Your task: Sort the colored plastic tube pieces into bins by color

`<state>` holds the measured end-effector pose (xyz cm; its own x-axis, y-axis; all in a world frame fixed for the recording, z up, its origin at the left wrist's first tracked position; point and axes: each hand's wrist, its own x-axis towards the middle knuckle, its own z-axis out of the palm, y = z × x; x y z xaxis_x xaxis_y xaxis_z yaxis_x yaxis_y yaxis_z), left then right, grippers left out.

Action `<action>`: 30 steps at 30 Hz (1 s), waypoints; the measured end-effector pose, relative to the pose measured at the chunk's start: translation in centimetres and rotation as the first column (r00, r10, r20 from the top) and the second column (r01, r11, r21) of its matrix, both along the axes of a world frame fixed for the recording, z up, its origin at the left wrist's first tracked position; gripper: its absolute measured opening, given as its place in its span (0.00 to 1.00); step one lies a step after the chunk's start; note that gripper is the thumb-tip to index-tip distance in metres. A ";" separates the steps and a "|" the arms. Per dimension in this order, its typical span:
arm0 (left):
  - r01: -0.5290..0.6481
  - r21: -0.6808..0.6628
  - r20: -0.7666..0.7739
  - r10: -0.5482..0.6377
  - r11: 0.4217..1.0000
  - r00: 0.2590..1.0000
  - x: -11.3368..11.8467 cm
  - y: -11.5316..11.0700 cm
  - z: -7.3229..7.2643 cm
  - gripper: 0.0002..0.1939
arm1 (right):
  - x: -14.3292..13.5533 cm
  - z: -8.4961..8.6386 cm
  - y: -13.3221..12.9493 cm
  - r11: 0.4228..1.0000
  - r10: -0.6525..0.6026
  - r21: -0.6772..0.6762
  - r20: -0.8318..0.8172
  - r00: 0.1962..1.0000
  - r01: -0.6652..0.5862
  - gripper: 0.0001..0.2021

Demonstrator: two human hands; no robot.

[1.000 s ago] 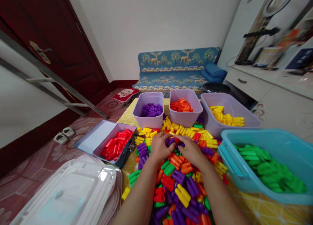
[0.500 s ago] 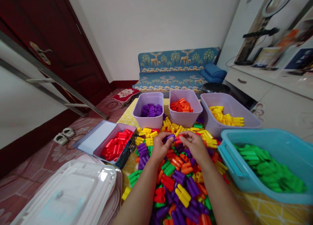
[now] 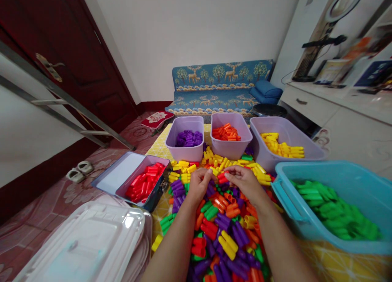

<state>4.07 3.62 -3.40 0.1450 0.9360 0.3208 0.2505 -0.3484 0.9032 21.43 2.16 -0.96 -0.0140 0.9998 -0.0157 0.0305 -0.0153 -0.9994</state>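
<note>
Both hands hover over a heap of mixed plastic tube pieces (image 3: 223, 222) in purple, red, orange, yellow and green, many of them joined pairs with rounded ends. Between the thumb and fingers of my right hand (image 3: 246, 184) is a red tube piece (image 3: 223, 177). My left hand (image 3: 199, 184) is just to the left, thumb and fingers curled closely together; whether anything is inside them is hidden. Loose purple pieces (image 3: 211, 189) lie under its fingertips. Yellow pieces (image 3: 222, 162) spread out beyond the hands.
Behind the heap stand lilac bins of purple (image 3: 184, 152), orange (image 3: 231, 152) and yellow (image 3: 288, 122) pieces. A turquoise tub (image 3: 290, 204) with green pieces is at right. At left are an open box (image 3: 157, 192) of red pieces and stacked white lids (image 3: 82, 237). A patterned sofa (image 3: 211, 96) stands behind.
The purple piece that showed at my left fingertips is no longer visible there. My left hand has shifted slightly left and down; my right hand still pinches the red piece.
</note>
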 end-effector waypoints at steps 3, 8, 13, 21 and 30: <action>-0.007 0.023 -0.044 0.008 1.000 0.999 0.1 -0.1 0.0 0.18 | -0.5 -0.1 0.0 0.999 -0.028 0.034 0.004 1.000 0.027 0.17; -0.052 0.115 -0.064 0.060 0.992 0.996 0.3 -0.2 -0.2 0.11 | -1.0 0.0 -0.1 0.998 -0.028 0.062 -0.003 1.000 0.028 0.15; -0.126 0.019 0.136 0.122 0.992 0.983 0.4 -0.1 -0.1 0.11 | -1.1 0.0 0.0 0.992 -0.037 0.117 -0.006 0.999 0.038 0.18; -0.176 -0.190 0.881 0.247 0.966 0.404 -2.3 2.0 1.0 0.09 | -0.5 0.7 -0.1 0.981 -0.160 0.111 -0.006 0.987 0.160 0.19; -0.158 -0.133 0.979 0.154 0.978 0.131 -7.6 2.6 1.9 0.13 | -0.3 0.8 0.0 0.970 -0.212 0.120 -0.025 0.977 0.213 0.22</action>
<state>-3.49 6.20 -1.46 -0.4430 0.8941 0.0662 -0.7962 -0.4263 0.4294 21.11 2.13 -0.14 0.1997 0.9742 0.1051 0.0278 0.1015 -0.9944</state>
